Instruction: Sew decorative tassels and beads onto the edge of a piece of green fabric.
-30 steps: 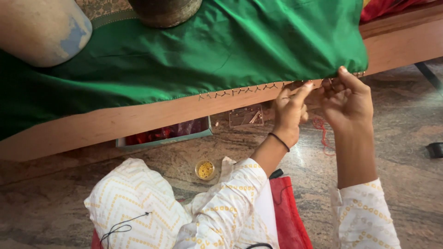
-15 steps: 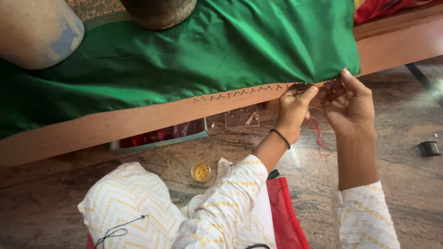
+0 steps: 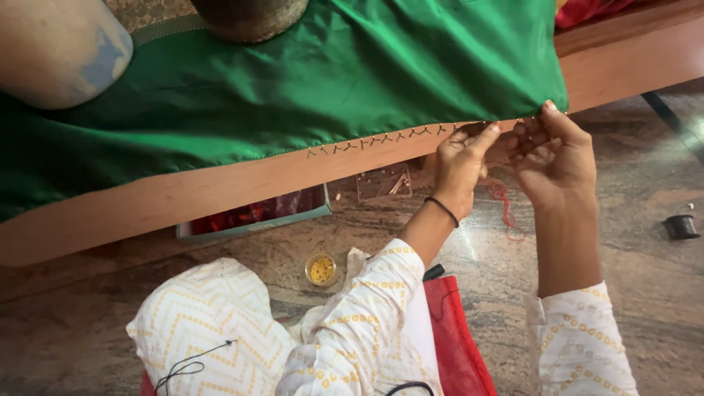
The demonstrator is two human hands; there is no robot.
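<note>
A green cloth (image 3: 352, 81) lies stretched over a wooden frame bar (image 3: 220, 191), with a row of small stitches (image 3: 381, 139) along its near edge. My left hand (image 3: 462, 165) pinches that edge at the end of the stitch row, a dark band around its wrist. Just to the right, my right hand (image 3: 557, 158) holds the same edge with its fingers curled against the hem. Whether a needle sits between the fingers cannot be made out. A red thread (image 3: 506, 209) hangs below the hands.
A small round tub of yellow beads (image 3: 321, 269) stands on the stone floor by my knee (image 3: 213, 330). Under the frame lie a flat box of red material (image 3: 253, 216) and a clear packet (image 3: 383, 182). A black spool (image 3: 682, 226) sits far right. Red fabric (image 3: 455, 337) lies between my arms.
Both hands stay at the cloth's edge and have shifted slightly right along it. The view has drifted a little; nothing was let go.
</note>
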